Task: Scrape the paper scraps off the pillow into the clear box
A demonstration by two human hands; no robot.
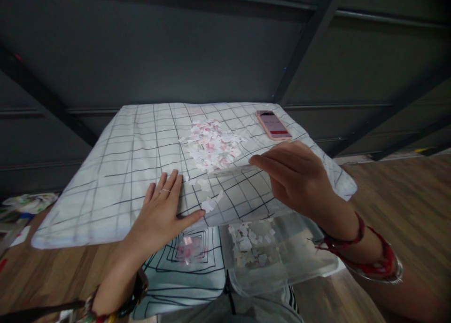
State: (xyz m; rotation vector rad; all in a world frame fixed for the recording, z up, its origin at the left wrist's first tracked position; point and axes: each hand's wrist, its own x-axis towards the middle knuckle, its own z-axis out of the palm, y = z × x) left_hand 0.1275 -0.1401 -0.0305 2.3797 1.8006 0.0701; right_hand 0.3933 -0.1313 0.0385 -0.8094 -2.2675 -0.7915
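Note:
My left hand (164, 210) lies flat on the checked white cloth (148, 144), fingers spread, a ring on one finger. Its thumb is close to a few loose white paper scraps (209, 203). My right hand (296, 177) is closed on one end of a thin clear plastic strip (232, 170). The strip reaches left along the near edge of a heap of torn white and pinkish paper scraps (213, 146). Below the table's front edge, a clear plastic container (306, 252) holds more scraps in its left part.
A phone in a pink case (275, 125) lies on the cloth at the back right. Left of the container, a small pinkish clear item (190, 250) rests on a pale green patterned cushion (211, 276). Dark panels (197, 45) stand behind the table.

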